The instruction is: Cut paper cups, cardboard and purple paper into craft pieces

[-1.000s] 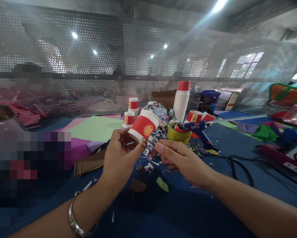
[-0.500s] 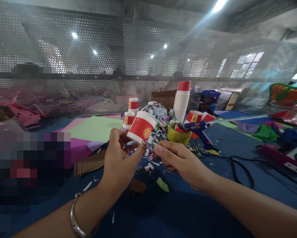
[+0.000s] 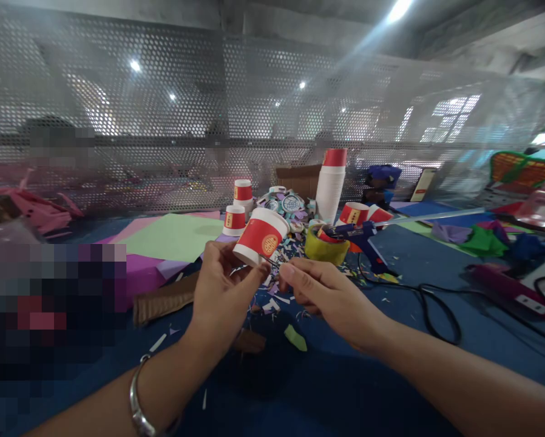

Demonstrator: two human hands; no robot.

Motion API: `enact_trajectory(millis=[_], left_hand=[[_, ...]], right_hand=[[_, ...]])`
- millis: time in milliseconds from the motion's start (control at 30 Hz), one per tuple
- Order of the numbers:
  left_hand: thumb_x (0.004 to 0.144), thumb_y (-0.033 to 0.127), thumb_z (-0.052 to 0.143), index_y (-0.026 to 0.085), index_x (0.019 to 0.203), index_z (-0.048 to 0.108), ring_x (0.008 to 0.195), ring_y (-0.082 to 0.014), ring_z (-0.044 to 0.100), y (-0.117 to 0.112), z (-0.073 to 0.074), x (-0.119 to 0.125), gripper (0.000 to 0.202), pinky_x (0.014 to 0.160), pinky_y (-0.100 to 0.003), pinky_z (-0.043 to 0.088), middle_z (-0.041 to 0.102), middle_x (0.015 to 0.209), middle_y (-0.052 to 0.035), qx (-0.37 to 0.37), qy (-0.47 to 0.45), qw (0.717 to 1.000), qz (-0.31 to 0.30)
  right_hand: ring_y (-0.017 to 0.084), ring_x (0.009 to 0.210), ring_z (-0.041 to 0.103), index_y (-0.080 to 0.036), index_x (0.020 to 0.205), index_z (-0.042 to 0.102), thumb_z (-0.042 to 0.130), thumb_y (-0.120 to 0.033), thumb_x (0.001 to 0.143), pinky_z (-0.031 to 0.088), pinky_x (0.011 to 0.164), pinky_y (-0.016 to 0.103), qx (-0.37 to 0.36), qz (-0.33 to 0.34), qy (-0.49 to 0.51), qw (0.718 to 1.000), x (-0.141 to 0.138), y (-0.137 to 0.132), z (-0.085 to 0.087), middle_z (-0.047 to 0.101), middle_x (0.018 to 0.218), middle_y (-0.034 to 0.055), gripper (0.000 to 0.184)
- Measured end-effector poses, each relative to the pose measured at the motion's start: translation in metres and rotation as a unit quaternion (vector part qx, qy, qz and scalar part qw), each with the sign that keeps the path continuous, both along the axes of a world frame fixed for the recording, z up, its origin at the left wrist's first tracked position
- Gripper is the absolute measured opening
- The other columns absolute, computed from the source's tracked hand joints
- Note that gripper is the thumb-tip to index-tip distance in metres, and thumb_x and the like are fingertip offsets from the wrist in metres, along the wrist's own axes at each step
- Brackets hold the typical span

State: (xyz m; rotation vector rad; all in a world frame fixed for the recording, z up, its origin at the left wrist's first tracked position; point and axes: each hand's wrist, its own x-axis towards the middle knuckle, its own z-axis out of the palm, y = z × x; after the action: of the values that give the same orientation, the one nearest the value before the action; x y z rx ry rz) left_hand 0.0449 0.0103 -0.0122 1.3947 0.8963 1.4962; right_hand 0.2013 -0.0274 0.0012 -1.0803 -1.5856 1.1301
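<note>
A red and white paper cup (image 3: 262, 235) with a gold round emblem is tilted above the table. Fingers and thumb of my left hand (image 3: 222, 297) grip it near its narrow base. Close on the right, my right hand (image 3: 329, 297) pinches a thin dark pointed tool (image 3: 272, 262). The tool's tip reaches the cup's lower edge beside my left thumb. Most of the tool is hidden by my fingers, so I cannot tell its exact kind. Behind the held cup, another paper cup (image 3: 234, 220) stands upside down on the table.
A tall stack of paper cups (image 3: 330, 188) stands at the back. A blue glue gun (image 3: 368, 243) leans by a yellow bowl (image 3: 324, 247), its black cord (image 3: 440, 297) looping right. Paper scraps litter the middle. Coloured sheets (image 3: 172, 237) and a cardboard strip (image 3: 165, 298) lie left.
The held cup has tipped and lowered slightly. The tool remains at its lower edge, and both hands have barely moved. The whole view has shifted a little.
</note>
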Motion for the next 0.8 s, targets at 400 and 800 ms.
enact_trajectory(millis=[400, 800], left_hand=[[0.069, 0.017, 0.077, 0.021, 0.095, 0.046, 0.088, -0.0161, 0.065, 0.0013, 0.0030, -0.0026, 0.041, 0.079, -0.032, 0.053, 0.064, 0.094, -0.0003, 0.058, -0.014, 0.998, -0.003], [0.070, 0.019, 0.076, 0.022, 0.098, 0.050, 0.088, -0.0207, 0.066, 0.0040, 0.0007, -0.0092, 0.039, 0.078, -0.036, 0.053, 0.066, 0.095, -0.0021, 0.093, 0.058, 0.994, 0.011]], right_hand=[[0.008, 0.047, 0.019, -0.019, 0.071, 0.052, 0.047, -0.056, 0.094, 0.016, 0.045, 0.026, 0.005, -0.002, -0.029, 1.000, 0.0026, -0.0007, -0.0004, 0.025, 0.056, -0.0079, 0.044], [0.008, 0.048, 0.019, -0.018, 0.070, 0.053, 0.047, -0.056, 0.094, 0.015, 0.044, 0.025, -0.020, -0.005, -0.026, 0.999, 0.0029, -0.0016, -0.0022, 0.024, 0.054, -0.0079, 0.045]])
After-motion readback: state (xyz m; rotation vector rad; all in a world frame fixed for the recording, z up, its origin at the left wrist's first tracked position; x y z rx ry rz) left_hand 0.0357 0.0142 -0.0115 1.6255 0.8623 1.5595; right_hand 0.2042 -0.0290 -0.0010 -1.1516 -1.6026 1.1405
